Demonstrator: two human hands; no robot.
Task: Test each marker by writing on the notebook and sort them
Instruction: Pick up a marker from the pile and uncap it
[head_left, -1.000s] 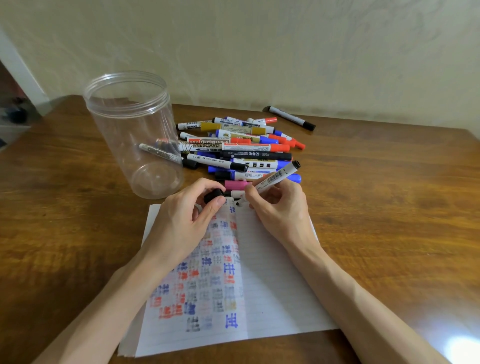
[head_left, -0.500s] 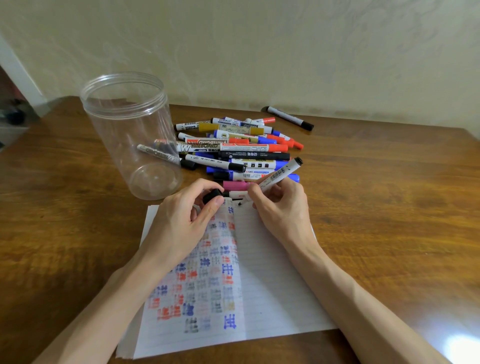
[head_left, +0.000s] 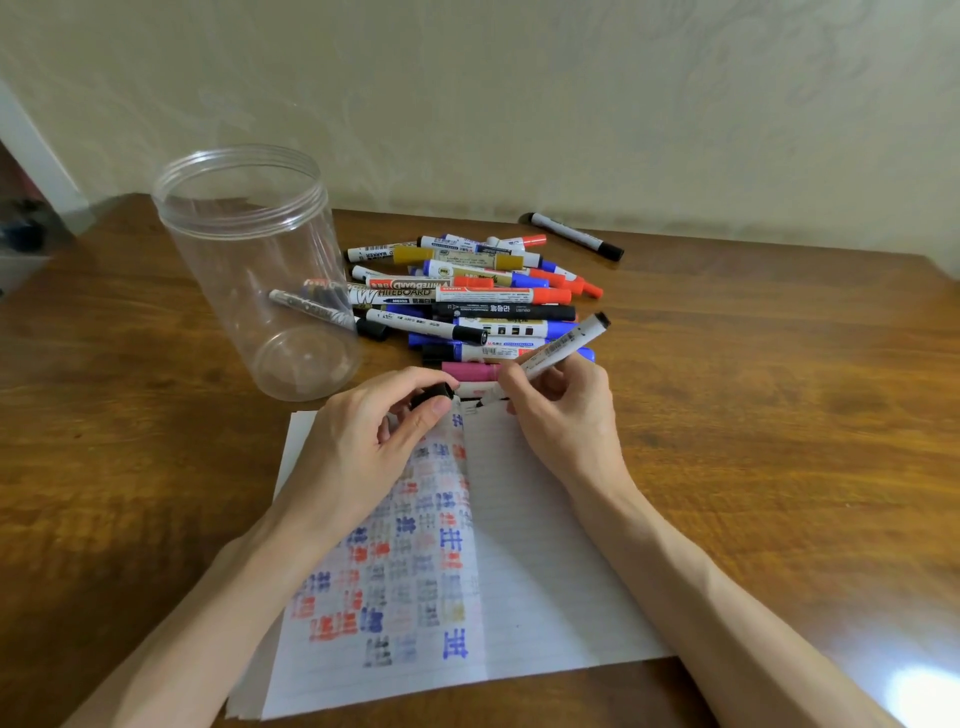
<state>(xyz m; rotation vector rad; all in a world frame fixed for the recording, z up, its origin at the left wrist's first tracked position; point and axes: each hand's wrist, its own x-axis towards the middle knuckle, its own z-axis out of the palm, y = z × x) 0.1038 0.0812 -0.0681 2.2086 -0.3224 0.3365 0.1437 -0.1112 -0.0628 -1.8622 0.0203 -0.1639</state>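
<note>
Now your right hand (head_left: 561, 410) grips a marker (head_left: 566, 343), tip at the notebook's (head_left: 545, 571) top edge; your left hand (head_left: 374, 436) pinches its black cap (head_left: 431, 393), near the pile (head_left: 467, 296) on the tabletop (head_left: 779, 415).

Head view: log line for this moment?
right hand: holds marker, tip at notebook top edge | left hand: pinches cap | jar: upright beside pile

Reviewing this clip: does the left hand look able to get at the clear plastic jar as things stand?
Probably yes: the jar stands close beyond the left hand, with nothing lying between them. But the hand pinches a black cap, so a full grip looks unlikely.
</note>
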